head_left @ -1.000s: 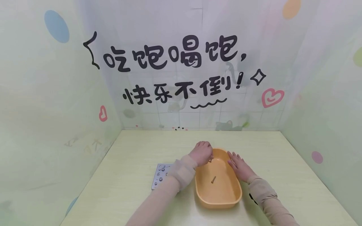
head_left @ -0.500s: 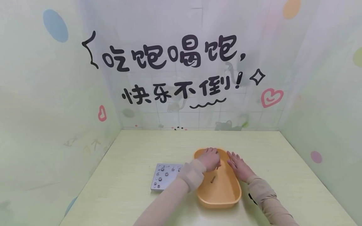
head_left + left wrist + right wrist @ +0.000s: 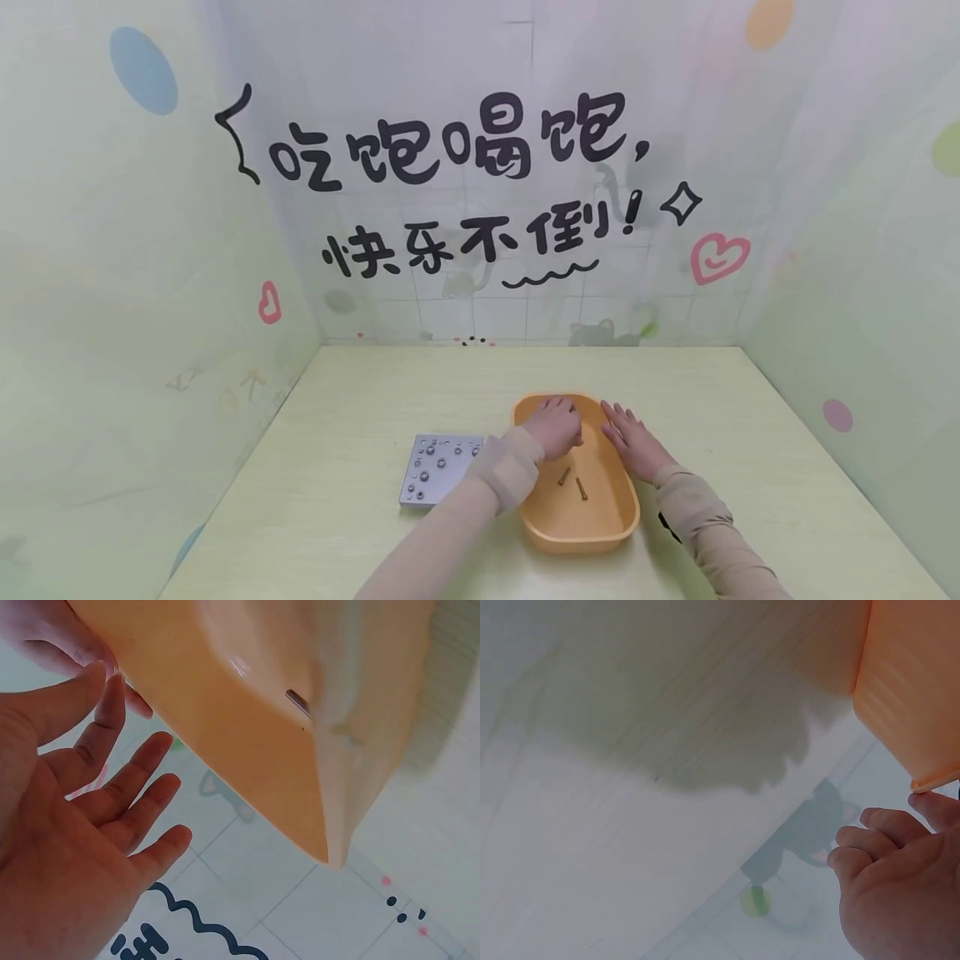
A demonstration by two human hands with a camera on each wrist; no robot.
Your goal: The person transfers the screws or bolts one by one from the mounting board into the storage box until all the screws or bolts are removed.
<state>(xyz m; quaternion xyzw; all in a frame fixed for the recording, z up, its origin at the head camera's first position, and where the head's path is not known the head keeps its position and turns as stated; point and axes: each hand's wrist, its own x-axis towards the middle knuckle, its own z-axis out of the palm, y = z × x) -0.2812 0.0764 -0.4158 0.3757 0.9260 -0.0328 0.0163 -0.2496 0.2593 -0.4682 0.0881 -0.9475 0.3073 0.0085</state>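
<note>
An orange tray [image 3: 577, 521] stands on the table, with two small bolts lying on its floor, the left bolt [image 3: 564, 476] and the right bolt [image 3: 582, 489]. Over the tray's far left part is my left hand [image 3: 555, 427], with no object seen between its fingers. The left wrist view shows this hand [image 3: 82, 802] with loosely bent fingers, thumb and forefinger tips close together. One bolt [image 3: 298, 703] shows in the tray there. My right hand [image 3: 637, 446] touches the tray's right rim with extended fingers; the right wrist view has this hand [image 3: 904, 877] at the rim too.
Left of the tray, a silver metal block [image 3: 442, 479] with several holes and nut-like fittings lies on the table [image 3: 360, 400]. My left forearm covers its right part. Printed walls [image 3: 480, 308] close off the back and both sides.
My left hand has moved right, over the tray. The bolt it held has been let go and lies beside the other one. My right hand stays at the rim.
</note>
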